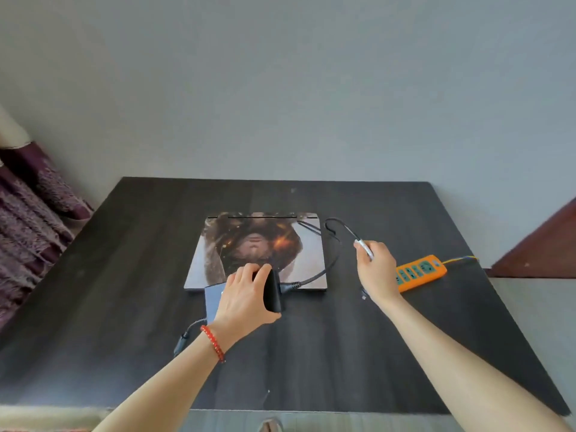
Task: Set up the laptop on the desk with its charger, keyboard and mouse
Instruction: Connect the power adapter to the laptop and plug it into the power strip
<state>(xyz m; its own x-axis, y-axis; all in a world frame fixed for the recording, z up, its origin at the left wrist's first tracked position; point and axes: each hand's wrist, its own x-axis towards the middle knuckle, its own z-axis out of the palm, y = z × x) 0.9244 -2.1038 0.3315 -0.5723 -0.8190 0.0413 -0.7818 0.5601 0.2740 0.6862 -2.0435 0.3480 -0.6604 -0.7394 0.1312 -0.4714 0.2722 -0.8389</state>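
Dark wood-grain desk (358,353), seen from the person's side, its near half bare. Left hand (246,294), with a red bead bracelet (213,342) at the wrist, grasps the black charger brick (274,291) and holds it on edge at the laptop's near edge, apparently to steady the bulk while the lead is paid out. A blue flat object (213,299) lies partly under that hand; what it is cannot be told. A second cable end (184,336) trails toward the near left. Right hand (377,269) pinches the silver plug tip (364,247) of the charger cable (330,266), raised just right of the laptop, probably in search of the charging port. Closed laptop (258,244), its lid covered by a printed picture, lies flat at the desk's middle. Orange power strip (420,271) rests near the right edge, within the cable's likely reach. Open surface remains behind and left of the laptop; the far edge meets a grey wall (280,88). Keyboard and mouse are not visible.
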